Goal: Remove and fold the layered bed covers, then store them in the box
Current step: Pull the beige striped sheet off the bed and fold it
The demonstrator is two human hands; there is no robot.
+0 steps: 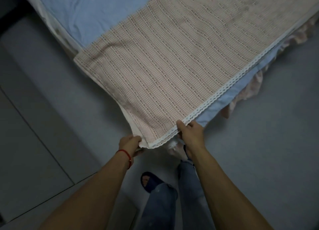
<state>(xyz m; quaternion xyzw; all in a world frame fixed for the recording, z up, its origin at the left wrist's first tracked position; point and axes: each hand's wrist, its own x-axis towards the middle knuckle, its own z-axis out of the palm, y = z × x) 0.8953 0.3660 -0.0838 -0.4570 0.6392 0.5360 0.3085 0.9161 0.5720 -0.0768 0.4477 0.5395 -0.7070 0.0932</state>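
Pink checked cover (172,60) lies folded over the blue sheet (96,10); left hand (130,143) and right hand (189,132) both pinch its lace-trimmed near corner.

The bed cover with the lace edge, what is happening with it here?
A person stands at the corner of the bed and holds the pink checked cover by its near end. The left hand grips the corner, and the right hand pinches the white lace trim. The cover seems already folded over, with several lace edges stacked at the corner. A light blue sheet lies on the bed beneath it. No box is in view.
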